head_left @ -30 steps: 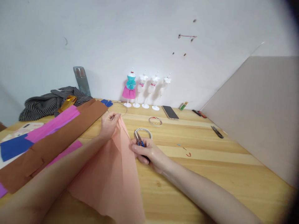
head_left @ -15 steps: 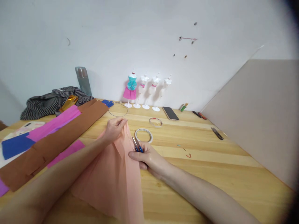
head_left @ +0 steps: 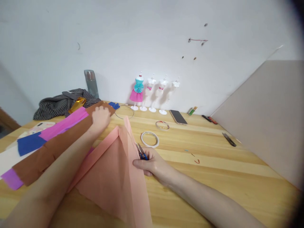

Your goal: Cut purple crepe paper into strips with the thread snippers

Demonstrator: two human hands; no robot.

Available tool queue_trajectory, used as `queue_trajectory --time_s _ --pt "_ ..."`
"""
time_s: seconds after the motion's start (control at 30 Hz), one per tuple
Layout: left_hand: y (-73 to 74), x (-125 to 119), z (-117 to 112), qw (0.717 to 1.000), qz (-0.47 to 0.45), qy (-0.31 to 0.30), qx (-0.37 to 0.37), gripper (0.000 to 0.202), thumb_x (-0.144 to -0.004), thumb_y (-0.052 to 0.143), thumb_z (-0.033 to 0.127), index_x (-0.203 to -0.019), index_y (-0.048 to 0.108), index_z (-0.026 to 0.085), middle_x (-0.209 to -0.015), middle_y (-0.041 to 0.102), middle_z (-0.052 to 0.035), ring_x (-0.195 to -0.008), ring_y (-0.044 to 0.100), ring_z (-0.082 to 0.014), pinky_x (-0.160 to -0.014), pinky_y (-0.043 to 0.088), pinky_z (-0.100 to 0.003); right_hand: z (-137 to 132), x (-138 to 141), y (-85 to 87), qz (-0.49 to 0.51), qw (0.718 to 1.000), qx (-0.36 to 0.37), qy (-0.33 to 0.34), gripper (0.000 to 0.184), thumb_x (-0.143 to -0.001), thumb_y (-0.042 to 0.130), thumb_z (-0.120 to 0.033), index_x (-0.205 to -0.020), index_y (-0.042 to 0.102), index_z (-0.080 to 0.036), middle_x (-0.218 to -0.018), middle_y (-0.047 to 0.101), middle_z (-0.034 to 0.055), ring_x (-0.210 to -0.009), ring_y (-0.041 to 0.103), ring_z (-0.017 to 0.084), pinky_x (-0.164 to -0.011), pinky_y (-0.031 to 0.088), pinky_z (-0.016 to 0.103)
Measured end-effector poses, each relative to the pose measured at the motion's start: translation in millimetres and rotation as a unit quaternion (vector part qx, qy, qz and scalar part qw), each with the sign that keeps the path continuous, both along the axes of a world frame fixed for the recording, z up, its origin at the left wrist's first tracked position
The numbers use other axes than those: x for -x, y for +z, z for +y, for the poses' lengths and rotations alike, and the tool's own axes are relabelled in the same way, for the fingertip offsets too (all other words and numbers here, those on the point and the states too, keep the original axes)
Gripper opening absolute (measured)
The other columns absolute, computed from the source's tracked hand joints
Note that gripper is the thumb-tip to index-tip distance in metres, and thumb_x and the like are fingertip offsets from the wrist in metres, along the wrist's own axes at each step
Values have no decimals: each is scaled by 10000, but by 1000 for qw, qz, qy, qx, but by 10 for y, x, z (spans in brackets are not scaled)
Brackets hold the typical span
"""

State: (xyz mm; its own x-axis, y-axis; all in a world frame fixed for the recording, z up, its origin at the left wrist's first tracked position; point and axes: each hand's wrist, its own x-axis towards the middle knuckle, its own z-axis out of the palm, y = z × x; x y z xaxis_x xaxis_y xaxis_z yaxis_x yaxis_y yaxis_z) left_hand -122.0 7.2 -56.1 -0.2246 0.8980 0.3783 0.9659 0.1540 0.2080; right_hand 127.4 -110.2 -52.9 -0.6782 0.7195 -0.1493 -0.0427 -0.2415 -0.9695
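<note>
My right hand (head_left: 150,161) holds small scissors (head_left: 142,154) with blue handles, their blades pointing up and slightly apart. Beside the blades stands the edge of a peach crepe paper sheet (head_left: 106,180), with a narrow folded strip along its upper left and a raised fold on the right. My left hand (head_left: 101,118) is off the peach sheet, over the far end of a long brown paper strip (head_left: 59,145). Its fingers are bent and a little apart, with their tips partly hidden. Nothing shows in them.
Dress-form stands (head_left: 138,91) line the wall, one dressed in teal and pink. A phone (head_left: 178,117), tape rolls (head_left: 150,139) and a cutter knife (head_left: 229,139) lie on the wooden table. Leftward are blue paper (head_left: 30,143), striped cloth (head_left: 54,104) and a bottle (head_left: 91,83).
My left hand has let go of the peach paper's top and moved left onto the brown strip. The paper's top has sagged into folds. The scissors stay in my right hand.
</note>
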Motion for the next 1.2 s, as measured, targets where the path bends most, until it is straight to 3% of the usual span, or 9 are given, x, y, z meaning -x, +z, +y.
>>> queue_trajectory --time_s 0.1,0.2,0.33,0.47,0.6,1.2 --pt "-91 196 12 997 43 43 51 422 -795 584 240 -1079 606 -71 -1096 584 -341 -1089 504 -464 -836 430 -543 -5 12 -9 -13 1000 -4 3 333 -643 724 -351 -607 436 -189 -460 356 -108 -359 253 21 -375 139 214" --pt "-137 178 -4 993 79 51 71 312 -842 468 111 -1065 627 -39 -1061 610 -297 -1055 555 -409 -813 459 -490 -5 16 -7 -22 1000 -12 4 327 -651 717 -354 -604 438 -190 -455 356 -106 -360 259 25 -377 142 216" --pt "-131 -139 -69 989 115 26 86 369 -855 321 -4 -1007 657 -7 -1029 618 -270 -994 603 -340 -751 484 -400 6 17 -16 -27 999 -17 -6 338 -646 721 -368 -606 434 -192 -457 359 -106 -363 253 25 -382 143 216" --pt "-158 -516 -186 985 130 -23 113 345 -856 351 5 -943 685 8 -969 642 -246 -942 631 -316 -719 492 -364 26 17 -48 -28 999 -15 -8 365 -650 727 -375 -599 413 -196 -444 347 -106 -359 245 27 -384 129 216" --pt "-166 -666 -269 980 136 -53 137 343 -850 369 1 -957 694 23 -948 666 -228 -924 653 -307 -701 506 -351 29 14 -54 -24 1000 -16 -2 354 -654 723 -369 -592 419 -196 -426 356 -104 -355 252 30 -389 136 218" --pt "-143 -406 -171 973 154 -37 166 366 -850 350 5 -950 701 32 -928 685 -242 -915 671 -314 -707 496 -363 -18 19 5 -49 998 -31 3 244 -637 652 -281 -567 436 -192 -414 367 -100 -371 269 34 -393 165 209"
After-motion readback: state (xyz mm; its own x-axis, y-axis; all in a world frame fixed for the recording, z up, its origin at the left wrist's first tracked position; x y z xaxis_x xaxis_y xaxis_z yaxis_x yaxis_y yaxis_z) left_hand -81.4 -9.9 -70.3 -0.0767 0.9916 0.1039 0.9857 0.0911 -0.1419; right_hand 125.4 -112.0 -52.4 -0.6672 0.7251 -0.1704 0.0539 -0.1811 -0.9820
